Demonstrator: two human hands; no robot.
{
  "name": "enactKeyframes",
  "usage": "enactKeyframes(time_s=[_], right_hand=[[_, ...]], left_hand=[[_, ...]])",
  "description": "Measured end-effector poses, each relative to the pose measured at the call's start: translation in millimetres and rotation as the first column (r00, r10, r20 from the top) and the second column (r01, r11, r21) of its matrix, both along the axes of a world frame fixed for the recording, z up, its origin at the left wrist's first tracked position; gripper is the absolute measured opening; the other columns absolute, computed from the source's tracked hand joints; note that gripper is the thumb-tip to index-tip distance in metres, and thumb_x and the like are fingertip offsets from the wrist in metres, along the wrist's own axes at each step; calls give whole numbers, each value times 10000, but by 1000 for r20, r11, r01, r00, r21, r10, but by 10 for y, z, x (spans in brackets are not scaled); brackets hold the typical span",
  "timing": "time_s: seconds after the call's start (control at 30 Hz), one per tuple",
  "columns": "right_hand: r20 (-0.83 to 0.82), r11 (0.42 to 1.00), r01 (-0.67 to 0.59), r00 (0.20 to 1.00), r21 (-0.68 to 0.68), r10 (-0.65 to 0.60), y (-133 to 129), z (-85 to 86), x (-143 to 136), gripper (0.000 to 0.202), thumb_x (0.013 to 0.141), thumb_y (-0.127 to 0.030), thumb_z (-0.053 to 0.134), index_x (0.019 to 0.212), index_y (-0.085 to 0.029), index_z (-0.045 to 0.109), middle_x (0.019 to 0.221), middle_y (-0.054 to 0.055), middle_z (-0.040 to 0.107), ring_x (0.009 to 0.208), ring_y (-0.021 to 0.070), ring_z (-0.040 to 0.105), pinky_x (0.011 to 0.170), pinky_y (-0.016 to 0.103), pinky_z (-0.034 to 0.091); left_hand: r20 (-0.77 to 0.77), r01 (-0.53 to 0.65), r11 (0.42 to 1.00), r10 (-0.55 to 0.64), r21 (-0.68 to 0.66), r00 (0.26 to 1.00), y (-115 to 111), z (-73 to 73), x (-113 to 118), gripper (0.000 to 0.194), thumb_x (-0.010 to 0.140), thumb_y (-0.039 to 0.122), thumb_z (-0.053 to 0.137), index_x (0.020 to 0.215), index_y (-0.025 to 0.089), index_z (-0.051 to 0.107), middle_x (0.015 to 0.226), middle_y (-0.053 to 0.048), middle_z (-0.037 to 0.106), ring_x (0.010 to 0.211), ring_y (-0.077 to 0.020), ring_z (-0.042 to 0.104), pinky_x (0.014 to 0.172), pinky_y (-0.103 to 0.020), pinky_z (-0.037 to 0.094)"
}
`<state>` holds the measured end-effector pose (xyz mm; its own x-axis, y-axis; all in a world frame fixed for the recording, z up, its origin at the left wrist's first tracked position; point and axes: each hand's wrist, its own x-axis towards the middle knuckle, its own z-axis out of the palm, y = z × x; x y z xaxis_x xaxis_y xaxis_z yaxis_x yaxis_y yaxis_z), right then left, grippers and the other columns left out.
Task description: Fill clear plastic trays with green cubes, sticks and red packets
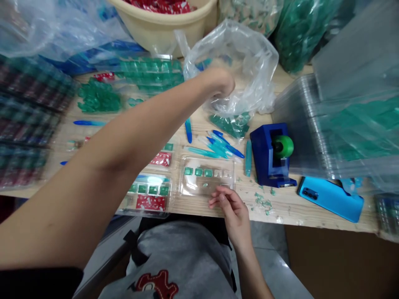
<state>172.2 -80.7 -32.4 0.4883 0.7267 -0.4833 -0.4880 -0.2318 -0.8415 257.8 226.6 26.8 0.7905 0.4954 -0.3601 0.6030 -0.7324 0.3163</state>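
My left hand (222,83) reaches forward into the mouth of a clear plastic bag (258,54); its fingers are hidden there, and what they touch cannot be seen. My right hand (233,207) is at the near right edge of a clear plastic tray (187,189), fingers loosely bent and slightly apart, with nothing visible in them. Three green squares (198,172) sit in the tray's row of small pockets, and the two pockets at the right look bare. A small pale green bit (205,185) lies lower in the tray. Left of it is a filled tray (170,199) with green squares and a red packet (151,203).
Blue pens (224,143) lie beyond the tray. A blue tape dispenser (264,155), a blue phone (332,199) and stacked clear trays (314,120) stand right. Packed trays (25,120) are stacked left. A cream tub (165,25) holds red packets. Green scraps (263,201) litter the table.
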Motion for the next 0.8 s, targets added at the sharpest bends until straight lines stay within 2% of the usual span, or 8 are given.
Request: enactKeyframes(time_s=[0.07,0.13,0.23,0.37,0.47,0.57,0.67,0.8], right_hand=[[10,1000,-6,1000,16,6,-9,29,4,233,826,-397,655,951,-202,675,800,20,695,655,128,663,631,263,559],[14,999,-7,1000,38,6,-15,69,26,223,832,-385,653,954,-200,680,802,24,696,652,127,665,627,260,558],[6,998,11,1000,69,-11,-9,135,87,202,833,-359,662,955,-201,685,817,30,701,654,129,668,631,263,559],[-36,989,62,998,134,-57,82,219,169,166,836,-333,668,954,-219,694,833,22,704,673,123,671,633,248,563],[-77,975,95,994,202,-81,259,300,198,173,838,-314,666,983,-226,696,877,28,713,731,134,688,677,265,582],[-191,942,144,978,304,-87,496,411,212,221,829,-313,670,1038,-241,682,996,33,713,892,165,698,827,330,582],[-332,914,144,943,379,-10,677,525,223,262,832,-369,652,1070,-261,667,1081,20,693,1027,185,666,954,400,534],[-326,920,43,941,390,94,708,611,198,255,857,-386,612,1088,-289,660,1162,5,652,1090,188,631,926,425,553]], left_hand=[[-71,26,1000,-25,3,997,33,20,-53,231,882,286,615,1044,122,614,1053,-68,641,942,-195,630,834,-407,535],[-48,37,999,-37,9,998,34,88,-125,177,874,241,621,1002,118,624,971,-51,656,868,-170,640,799,-378,542],[153,17,1000,-20,20,988,-19,244,-280,183,891,130,534,1051,127,622,957,-20,648,733,-105,617,744,-295,523],[394,-100,995,84,19,915,-130,368,-588,263,876,70,498,1114,148,581,1056,-24,610,692,-62,525,727,-244,491],[614,-144,972,230,-186,755,-265,359,-877,290,832,59,580,1093,180,540,1045,-22,592,697,-51,495,727,-239,493],[738,-4,901,358,-433,572,-534,350,-1162,252,790,90,628,1018,159,543,941,-6,591,695,-54,523,689,-238,492],[709,53,871,361,-489,606,-901,364,-1405,223,795,113,627,1008,158,580,898,0,615,702,-81,585,621,-219,506],[648,64,825,391,-562,654,-1243,328,-1650,276,841,90,574,1087,211,600,944,-3,662,836,-123,668,698,-214,574]])
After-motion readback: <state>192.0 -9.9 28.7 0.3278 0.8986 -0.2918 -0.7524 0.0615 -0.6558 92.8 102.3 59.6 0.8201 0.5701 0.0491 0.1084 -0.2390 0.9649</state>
